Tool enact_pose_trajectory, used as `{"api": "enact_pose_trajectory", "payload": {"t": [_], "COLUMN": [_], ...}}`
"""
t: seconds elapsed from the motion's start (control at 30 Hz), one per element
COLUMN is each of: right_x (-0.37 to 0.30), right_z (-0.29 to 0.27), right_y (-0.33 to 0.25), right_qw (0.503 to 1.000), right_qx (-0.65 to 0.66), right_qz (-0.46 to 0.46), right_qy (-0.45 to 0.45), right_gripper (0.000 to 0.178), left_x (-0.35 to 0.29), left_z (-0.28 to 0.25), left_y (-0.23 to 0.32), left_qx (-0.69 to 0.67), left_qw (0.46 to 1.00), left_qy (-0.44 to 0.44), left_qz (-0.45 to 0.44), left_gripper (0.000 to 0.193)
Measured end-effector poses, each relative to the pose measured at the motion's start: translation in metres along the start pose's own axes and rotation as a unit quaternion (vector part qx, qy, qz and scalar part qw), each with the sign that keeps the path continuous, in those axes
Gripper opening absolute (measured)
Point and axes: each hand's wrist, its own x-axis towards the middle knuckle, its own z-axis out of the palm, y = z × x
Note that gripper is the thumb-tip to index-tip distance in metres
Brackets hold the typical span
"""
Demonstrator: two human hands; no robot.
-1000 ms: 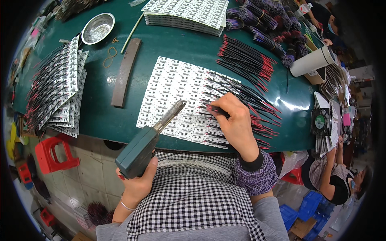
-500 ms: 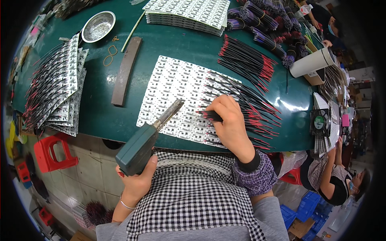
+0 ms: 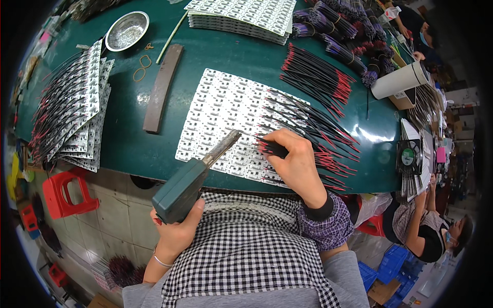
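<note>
My left hand (image 3: 177, 231) is wrapped round the handle of a dark green soldering gun (image 3: 178, 191), whose metal tip points up and right over a white circuit board panel (image 3: 208, 115). Small dark components fill this panel in rows. My right hand (image 3: 298, 164) pinches a bunch of short black wires (image 3: 276, 148) with red ends, just above the panel and close to the gun's tip. More black wires (image 3: 308, 120) lie across the panel's right part, their far ends spreading past its edge onto the green table (image 3: 123, 143).
A brown bar (image 3: 163, 90), rubber bands (image 3: 142, 69) and a metal bowl (image 3: 127, 32) lie left of the panel. Wired panels (image 3: 77, 118) are piled far left, bare panels (image 3: 239, 18) at the back. Wire bundles, a white tube (image 3: 399, 80) and a fan (image 3: 409, 156) stand right.
The soldering gun has shifted slightly right and up, its tip nearer my right hand. My right hand has moved a little right and down with the wires still in it.
</note>
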Motion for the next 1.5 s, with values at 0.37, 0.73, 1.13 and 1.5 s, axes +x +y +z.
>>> {"api": "enact_pose_trajectory", "payload": {"t": [0.37, 0.73, 1.13, 1.5], "right_x": [0.001, 0.006, 0.006, 0.007], "right_z": [0.003, 0.006, 0.007, 0.005], "right_y": [0.001, 0.001, 0.003, 0.003], "right_qw": [1.000, 0.998, 0.999, 0.998], "right_qx": [0.001, -0.049, -0.046, -0.051], "right_qz": [0.020, 0.031, 0.030, 0.035], "right_qy": [0.015, 0.002, 0.000, -0.011], "right_gripper": [0.019, 0.019, 0.018, 0.019], "left_x": [0.000, 0.007, 0.010, 0.007], "left_z": [-0.001, 0.009, 0.008, 0.007], "left_y": [-0.004, 0.012, 0.009, 0.004], "left_qx": [0.013, 0.009, 0.090, 0.082], "left_qw": [1.000, 0.999, 0.992, 0.991], "left_qy": [-0.019, -0.029, -0.048, -0.034], "left_qz": [0.011, -0.045, 0.075, 0.098], "left_gripper": [0.032, 0.014, 0.011, 0.010]}}
